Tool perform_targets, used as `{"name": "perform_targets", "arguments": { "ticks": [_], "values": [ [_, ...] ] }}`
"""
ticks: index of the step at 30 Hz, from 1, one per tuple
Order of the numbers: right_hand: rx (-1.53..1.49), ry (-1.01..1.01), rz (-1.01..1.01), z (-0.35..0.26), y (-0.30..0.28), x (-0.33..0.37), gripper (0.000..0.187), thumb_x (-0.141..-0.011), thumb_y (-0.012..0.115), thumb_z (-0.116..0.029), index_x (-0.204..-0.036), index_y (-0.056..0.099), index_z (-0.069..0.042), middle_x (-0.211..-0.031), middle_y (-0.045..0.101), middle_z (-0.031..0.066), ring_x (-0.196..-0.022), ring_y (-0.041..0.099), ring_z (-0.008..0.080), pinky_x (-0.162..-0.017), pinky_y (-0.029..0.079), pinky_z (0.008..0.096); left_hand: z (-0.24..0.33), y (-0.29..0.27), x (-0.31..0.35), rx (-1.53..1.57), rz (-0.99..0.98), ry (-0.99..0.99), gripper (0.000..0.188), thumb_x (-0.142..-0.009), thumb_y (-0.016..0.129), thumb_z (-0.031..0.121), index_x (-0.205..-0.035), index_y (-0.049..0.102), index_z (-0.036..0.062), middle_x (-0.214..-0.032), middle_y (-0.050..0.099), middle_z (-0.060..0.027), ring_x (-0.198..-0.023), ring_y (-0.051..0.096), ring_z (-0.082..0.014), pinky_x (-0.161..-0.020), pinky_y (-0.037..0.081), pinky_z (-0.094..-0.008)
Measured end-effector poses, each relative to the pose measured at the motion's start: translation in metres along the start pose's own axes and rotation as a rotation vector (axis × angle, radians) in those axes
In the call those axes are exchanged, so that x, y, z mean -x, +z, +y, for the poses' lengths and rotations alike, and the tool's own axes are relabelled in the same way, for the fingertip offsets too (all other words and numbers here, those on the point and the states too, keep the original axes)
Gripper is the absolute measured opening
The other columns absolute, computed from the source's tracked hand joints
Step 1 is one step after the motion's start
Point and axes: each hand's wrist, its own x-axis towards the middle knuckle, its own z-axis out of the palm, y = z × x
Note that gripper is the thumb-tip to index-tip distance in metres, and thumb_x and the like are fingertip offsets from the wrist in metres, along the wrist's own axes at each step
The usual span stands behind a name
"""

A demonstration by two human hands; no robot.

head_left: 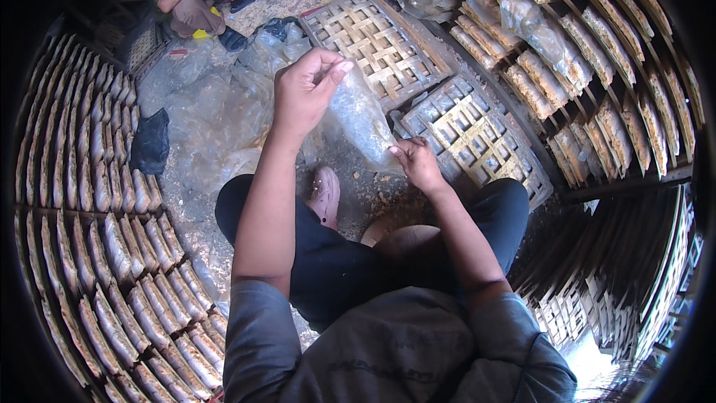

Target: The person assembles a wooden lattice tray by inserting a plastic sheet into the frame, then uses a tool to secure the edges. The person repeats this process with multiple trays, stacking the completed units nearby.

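A clear, cloudy plastic sheet [363, 116] is stretched between my two hands, above the floor in front of my knees. My left hand [304, 93] pinches its upper left end between thumb and fingers. Lower and to the right, my right hand [418, 163] grips the other end, thumb on top. Close behind my right hand lies a woven bamboo tray [477, 134] with a wooden frame. A second woven bamboo tray [373, 37] lies farther off, partly behind the plastic sheet.
Crumpled plastic sheets [216, 127] cover the floor at left, beside a dark plastic bag [150, 142]. Racks of wrapped slabs [142, 283] rise on the left, others [552, 52] at far right. Stacked bamboo trays [604, 269] stand near right. Another person [195, 11] sits at far left.
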Motion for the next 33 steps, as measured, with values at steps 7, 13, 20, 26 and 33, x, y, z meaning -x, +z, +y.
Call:
{"name": "perform_targets", "arguments": {
  "ticks": [7,13,20,26,33],
  "values": [
    [0.322,0.006,-0.027,0.071,0.025,0.041,0.017,-0.086,0.069,-0.021,-0.087,0.069,-0.004,-0.083,0.068,0.0186,-0.088,0.063,0.0405,-0.092,0.045,0.0474,-0.006,-0.001,-0.004,0.001,0.108,-0.035,0.01,-0.093,0.071,0.011,-0.092,0.066,0.002,-0.074,0.061,0.0061,-0.069,0.05,-0.0001,-0.062,0.042,-0.0187],
    [0.051,-0.001,0.044,0.04,0.015,0.015,0.021,-0.091,0.069,-0.024,-0.093,0.071,-0.003,-0.087,0.069,0.0191,-0.088,0.063,0.0394,-0.086,0.049,0.0453,-0.011,0.0,-0.008,0.085,0.037,-0.095,0.009,-0.094,0.07,0.01,-0.094,0.065,0.0016,-0.085,0.066,0.0025,-0.079,0.057,-0.0027,-0.073,0.047,-0.0202],
    [0.296,0.061,-0.038,0.053,0.01,0.018,0.025,-0.086,0.073,-0.025,-0.09,0.07,-0.001,-0.088,0.068,0.0219,-0.09,0.065,0.0394,-0.08,0.052,0.0431,-0.013,-0.005,-0.013,0.043,0.093,-0.08,0.01,-0.094,0.069,0.01,-0.095,0.064,0.0014,-0.083,0.065,0.0033,-0.077,0.055,-0.0021,-0.07,0.045,-0.0194],
    [-0.019,0.146,-0.12,0.032,-0.002,0.008,0.047,-0.083,0.078,-0.032,-0.117,0.068,-0.003,-0.114,0.068,0.0206,-0.112,0.063,0.0305,-0.097,0.048,0.0432,-0.015,-0.003,-0.012,0.078,0.023,-0.046,0.011,-0.094,0.07,0.011,-0.096,0.064,0.0016,-0.079,0.066,0.0036,-0.074,0.054,-0.001,-0.067,0.046,-0.0192],
    [-0.41,0.143,0.019,-0.009,0.006,-0.034,0.026,-0.087,0.077,-0.024,-0.102,0.073,-0.004,-0.087,0.071,0.0144,-0.076,0.065,0.0277,-0.077,0.052,0.0379,-0.013,0.013,-0.009,0.088,-0.136,-0.047,0.012,-0.093,0.07,0.012,-0.096,0.063,0.0023,-0.084,0.071,-0.0014,-0.078,0.061,-0.003,-0.07,0.05,-0.0226]
  ]
}}
